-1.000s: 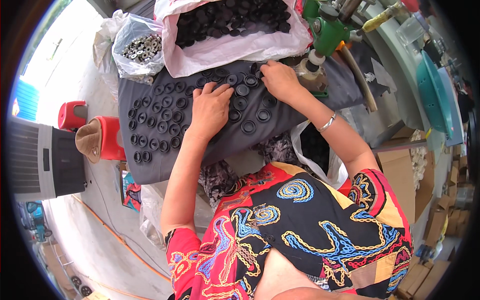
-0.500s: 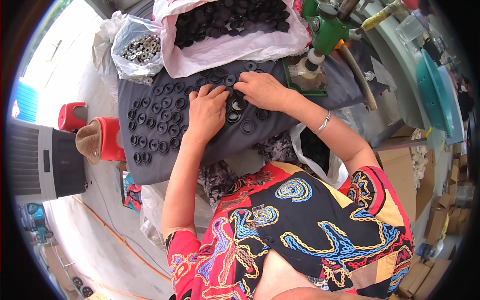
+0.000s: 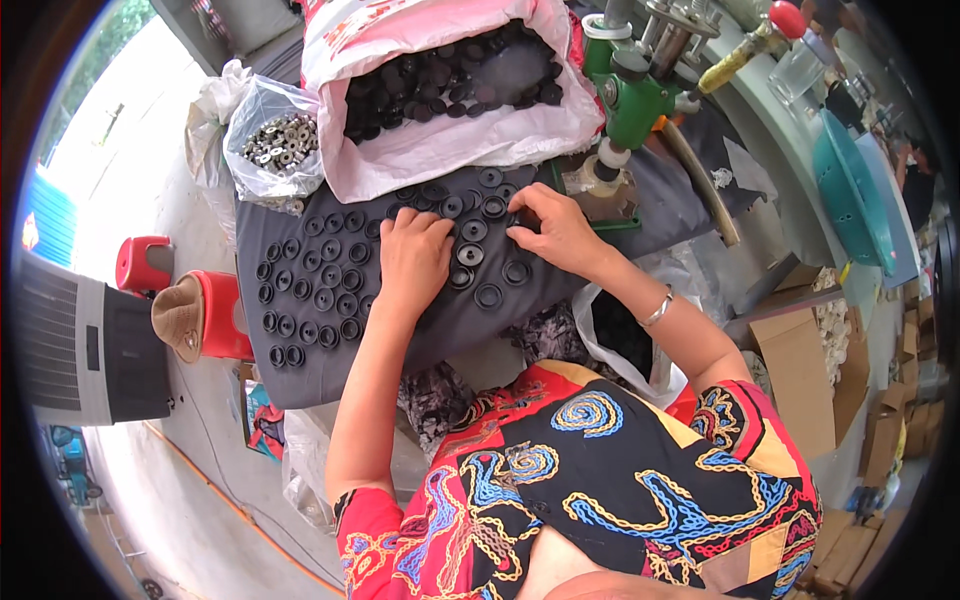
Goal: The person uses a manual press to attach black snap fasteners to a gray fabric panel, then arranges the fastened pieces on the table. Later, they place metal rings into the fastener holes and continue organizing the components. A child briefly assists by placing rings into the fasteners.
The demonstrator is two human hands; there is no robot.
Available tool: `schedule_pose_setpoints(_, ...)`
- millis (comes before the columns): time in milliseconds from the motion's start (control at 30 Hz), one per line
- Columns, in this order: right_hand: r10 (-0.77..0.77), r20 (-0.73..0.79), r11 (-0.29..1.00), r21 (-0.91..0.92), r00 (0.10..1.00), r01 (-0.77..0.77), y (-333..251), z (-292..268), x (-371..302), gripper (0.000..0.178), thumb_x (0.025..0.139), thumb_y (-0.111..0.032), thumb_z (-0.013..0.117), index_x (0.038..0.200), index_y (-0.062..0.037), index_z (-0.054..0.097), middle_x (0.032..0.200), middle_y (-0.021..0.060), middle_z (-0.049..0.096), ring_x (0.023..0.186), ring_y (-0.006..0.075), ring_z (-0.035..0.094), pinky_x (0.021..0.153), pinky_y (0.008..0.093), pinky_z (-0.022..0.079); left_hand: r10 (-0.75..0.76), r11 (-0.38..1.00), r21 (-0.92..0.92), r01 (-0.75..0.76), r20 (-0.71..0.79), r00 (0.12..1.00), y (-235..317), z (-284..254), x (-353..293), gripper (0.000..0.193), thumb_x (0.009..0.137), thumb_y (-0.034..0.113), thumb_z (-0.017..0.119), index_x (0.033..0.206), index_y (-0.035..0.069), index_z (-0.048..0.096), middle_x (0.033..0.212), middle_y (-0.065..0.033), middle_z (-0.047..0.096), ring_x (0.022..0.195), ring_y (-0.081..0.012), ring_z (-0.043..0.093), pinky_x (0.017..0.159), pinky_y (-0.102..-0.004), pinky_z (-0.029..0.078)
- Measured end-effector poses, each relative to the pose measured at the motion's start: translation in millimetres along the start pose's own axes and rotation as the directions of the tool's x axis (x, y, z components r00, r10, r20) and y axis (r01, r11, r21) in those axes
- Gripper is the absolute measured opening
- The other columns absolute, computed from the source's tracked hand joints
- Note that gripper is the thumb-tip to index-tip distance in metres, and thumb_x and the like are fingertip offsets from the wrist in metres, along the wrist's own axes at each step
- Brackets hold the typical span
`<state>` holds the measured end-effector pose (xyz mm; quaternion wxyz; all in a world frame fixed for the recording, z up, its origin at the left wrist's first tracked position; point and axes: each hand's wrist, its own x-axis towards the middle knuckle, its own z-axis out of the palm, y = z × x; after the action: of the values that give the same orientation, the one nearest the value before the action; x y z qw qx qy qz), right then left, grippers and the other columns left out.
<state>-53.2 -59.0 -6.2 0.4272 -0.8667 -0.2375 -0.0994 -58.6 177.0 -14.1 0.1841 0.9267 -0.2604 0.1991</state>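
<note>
Handling black rings [image 3: 473, 231]: left hand [image 3: 415, 260] palm-down, fingers loosely curled, grip hidden; right hand [image 3: 558, 232], thumb and forefinger parted, hold unclear. Light contact best spares neighbouring rings.

Toward the back, the way is blocked by the sack [image 3: 460, 165], and at the left rear by the bag [image 3: 262, 184]. On the right, passage is hindered by the press [image 3: 638, 112] and the handle [image 3: 702, 182]. Between the left hand [image 3: 415, 262] and the right hand [image 3: 555, 235], the gap is obstructed only by low, flat discs [image 3: 474, 230]. Bare cloth [image 3: 325, 378] is left along the front edge, crossed by the left forearm [image 3: 368, 400].
</note>
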Motion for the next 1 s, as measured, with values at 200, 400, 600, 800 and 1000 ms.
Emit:
schedule_pose_setpoints(200,-0.160,0.081,0.943,-0.281,0.984,0.176,10,13,-6,0.017,0.073,-0.012,0.071,0.083,-0.0089,0.059,0.085,0.0052,0.058,0.086,0.0251,0.056,0.076,0.0378,0.039,-0.063,0.997,0.054,0.060,0.050,0.997,0,4,9,0.018,0.075,0.014,0.070,0.091,0.007,0.070,0.089,-0.0051,0.066,0.089,-0.0254,0.056,0.078,-0.0385,0.041)
schedule_pose_setpoints(400,-0.285,0.098,0.884,-0.358,0.953,0.301,15,12,-10,0.011,0.075,-0.011,0.069,0.083,-0.0089,0.061,0.083,0.0049,0.057,0.085,0.0255,0.056,0.077,0.0380,0.040,-0.147,0.987,0.058,0.149,-0.026,0.989,-9,6,2,0.018,0.078,0.017,0.068,0.092,0.006,0.070,0.083,-0.0064,0.062,0.087,-0.0265,0.056,0.075,-0.0405,0.040)
schedule_pose_setpoints(600,-0.284,0.110,0.887,-0.348,0.953,0.304,10,13,-7,0.015,0.076,-0.012,0.069,0.089,-0.0095,0.064,0.084,0.0049,0.056,0.086,0.0244,0.056,0.077,0.0379,0.040,-0.150,0.968,0.193,0.162,-0.075,0.986,-6,6,1,0.021,0.078,0.016,0.067,0.096,0.008,0.070,0.082,-0.0062,0.060,0.086,-0.0261,0.055,0.074,-0.0413,0.040)
schedule_pose_setpoints(800,-0.259,0.154,0.871,-0.391,0.954,0.299,2,24,4,0.019,0.075,-0.012,0.071,0.093,-0.0098,0.064,0.088,0.0046,0.056,0.087,0.0237,0.056,0.077,0.0363,0.040,-0.099,0.983,0.149,0.109,-0.078,0.992,-5,4,1,0.021,0.076,0.015,0.067,0.095,0.010,0.072,0.080,-0.0058,0.059,0.086,-0.0254,0.054,0.073,-0.0409,0.039)
schedule_pose_setpoints(1000,-0.246,0.183,0.877,-0.377,0.952,0.299,-2,24,4,0.019,0.073,-0.015,0.071,0.089,-0.0111,0.061,0.086,0.0068,0.055,0.088,0.0256,0.057,0.076,0.0382,0.041,-0.061,0.979,0.193,0.063,-0.014,0.998,-3,-5,-1,0.019,0.074,0.011,0.065,0.092,0.010,0.072,0.079,-0.0053,0.058,0.085,-0.0251,0.054,0.072,-0.0406,0.039)
